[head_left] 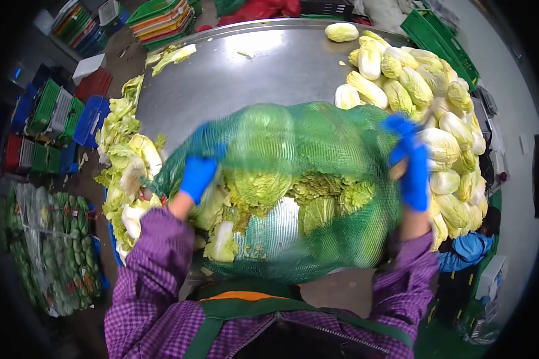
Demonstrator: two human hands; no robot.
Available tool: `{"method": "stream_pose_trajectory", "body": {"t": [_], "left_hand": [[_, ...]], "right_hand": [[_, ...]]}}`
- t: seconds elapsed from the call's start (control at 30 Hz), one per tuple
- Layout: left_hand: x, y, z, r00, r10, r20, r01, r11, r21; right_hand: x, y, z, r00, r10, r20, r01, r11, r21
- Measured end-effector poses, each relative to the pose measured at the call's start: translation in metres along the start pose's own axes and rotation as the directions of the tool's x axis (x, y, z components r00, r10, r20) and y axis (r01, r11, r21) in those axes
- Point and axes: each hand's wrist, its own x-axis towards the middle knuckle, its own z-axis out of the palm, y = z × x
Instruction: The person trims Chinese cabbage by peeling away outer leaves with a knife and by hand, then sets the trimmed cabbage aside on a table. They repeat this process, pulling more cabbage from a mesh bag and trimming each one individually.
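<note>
A large green mesh bag (pixel 317 134) with napa cabbages (pixel 263 134) inside stretches between my two blue-gloved hands. Its front side sags over the table edge toward my body. My left hand (pixel 199 175) is closed on the mesh at the bag's left side, and some of the glove shows only through the netting. At the right side, my right hand (pixel 412 167) grips the mesh; motion blurs its fingers. Loose outer leaves (pixel 221 242) show at the bag's near side, below the cabbages.
Trimmed pale cabbages (pixel 416 87) are heaped along the right of the metal table (pixel 221 78). Cut leaves (pixel 129 155) pile on its left edge. Stacked crates (pixel 161 21) stand beyond, and a filled mesh sack (pixel 54 245) lies at left. A person in blue (pixel 467 248) is at right.
</note>
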Motion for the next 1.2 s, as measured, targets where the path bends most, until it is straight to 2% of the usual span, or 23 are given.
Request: {"method": "stream_pose_trajectory", "body": {"t": [0.03, 0.07, 0.1, 0.13, 0.17, 0.2, 0.27, 0.3, 0.33, 0.37, 0.4, 0.47, 0.5, 0.6, 0.73, 0.8, 0.87, 0.93, 1.0, 1.07, 1.1, 1.13, 1.2], "left_hand": [[0.025, 0.019, -0.003, 0.993, 0.115, 0.010, -0.113, 0.986, -0.122], [0.046, 0.031, -0.003, 0.973, 0.232, 0.006, -0.224, 0.943, -0.244], [0.068, 0.026, 0.002, 0.963, 0.224, 0.147, -0.216, 0.974, -0.073], [0.081, 0.018, 0.007, 0.940, 0.190, 0.282, -0.227, 0.969, 0.102], [0.073, 0.025, 0.014, 0.932, 0.038, 0.360, -0.030, 0.999, -0.028], [0.058, 0.038, 0.027, 0.885, -0.096, 0.455, 0.176, 0.975, -0.138], [0.017, 0.054, 0.044, 0.951, 0.049, 0.306, -0.032, 0.998, -0.059], [0.004, 0.052, 0.050, 0.960, 0.078, 0.269, -0.033, 0.985, -0.168], [-0.001, 0.043, 0.054, 0.968, 0.102, 0.228, -0.036, 0.961, -0.276], [0.003, 0.021, 0.059, 0.942, 0.032, 0.334, 0.093, 0.932, -0.351], [-0.004, 0.017, 0.051, 0.942, 0.033, 0.334, 0.092, 0.931, -0.352], [-0.034, 0.009, 0.031, 0.895, -0.031, 0.446, 0.258, 0.851, -0.457], [-0.047, 0.002, 0.016, 0.844, 0.025, 0.536, 0.282, 0.830, -0.482], [-0.084, -0.011, -0.020, 0.767, 0.145, 0.625, 0.225, 0.852, -0.473], [-0.115, -0.048, -0.086, 0.759, 0.218, 0.614, -0.008, 0.946, -0.325], [-0.127, -0.066, -0.141, 0.776, 0.205, 0.597, -0.037, 0.959, -0.282], [-0.138, -0.087, -0.201, 0.809, 0.156, 0.566, 0.005, 0.962, -0.273], [-0.149, -0.108, -0.259, 0.824, 0.123, 0.553, -0.040, 0.986, -0.160], [-0.165, -0.135, -0.295, 0.839, 0.079, 0.539, -0.023, 0.994, -0.109], [-0.185, -0.189, -0.311, 0.823, 0.233, 0.518, -0.400, 0.885, 0.238], [-0.194, -0.195, -0.309, 0.807, 0.278, 0.521, -0.496, 0.798, 0.343], [-0.199, -0.199, -0.310, 0.813, 0.259, 0.521, -0.480, 0.804, 0.350], [-0.203, -0.203, -0.306, 0.957, -0.112, 0.268, -0.004, 0.917, 0.399]], "right_hand": [[-0.024, 0.011, 0.024, 0.972, 0.156, 0.178, -0.110, 0.963, -0.246], [-0.045, -0.002, 0.073, 0.879, 0.464, 0.106, -0.340, 0.768, -0.543], [-0.066, 0.034, 0.089, 0.920, 0.346, 0.183, -0.216, 0.839, -0.500], [-0.077, 0.079, 0.091, 0.970, 0.091, 0.227, 0.086, 0.742, -0.665], [-0.084, 0.106, 0.101, 0.990, -0.002, 0.144, 0.108, 0.674, -0.731], [-0.084, 0.118, 0.111, 0.990, -0.012, 0.141, 0.113, 0.673, -0.731], [-0.083, 0.138, 0.133, 0.946, 0.319, -0.059, -0.310, 0.836, -0.454], [-0.091, 0.157, 0.141, 0.976, 0.180, -0.119, -0.215, 0.861, -0.462], [-0.101, 0.155, 0.150, 0.976, 0.181, -0.123, -0.218, 0.860, -0.461], [-0.117, 0.151, 0.157, 0.984, 0.119, -0.130, -0.167, 0.862, -0.478], [-0.133, 0.143, 0.165, 0.989, 0.055, -0.134, -0.115, 0.861, -0.496], [-0.179, 0.123, 0.181, 0.966, 0.181, -0.187, -0.250, 0.840, -0.481], [-0.202, 0.111, 0.189, 0.954, 0.234, -0.188, -0.291, 0.874, -0.389], [-0.270, 0.120, 0.206, 0.969, 0.165, -0.183, -0.237, 0.829, -0.508], [-0.341, 0.130, 0.247, 0.943, 0.291, -0.162, -0.332, 0.811, -0.482], [-0.366, 0.142, 0.271, 0.992, 0.106, 0.075, -0.053, 0.860, -0.508], [-0.376, 0.151, 0.290, 0.953, 0.223, 0.206, -0.107, 0.882, -0.460], [-0.372, 0.152, 0.321, 0.790, 0.326, 0.519, -0.080, 0.895, -0.439], [-0.371, 0.154, 0.351, 0.735, 0.560, 0.382, -0.432, 0.821, -0.373], [-0.373, 0.170, 0.360, 0.795, 0.496, 0.348, -0.315, 0.829, -0.461], [-0.372, 0.168, 0.363, 0.804, 0.479, 0.354, -0.248, 0.809, -0.532], [-0.370, 0.165, 0.366, 0.814, 0.458, 0.356, -0.177, 0.781, -0.599], [-0.375, 0.176, 0.373, 0.826, 0.446, 0.344, -0.207, 0.809, -0.551]]}}
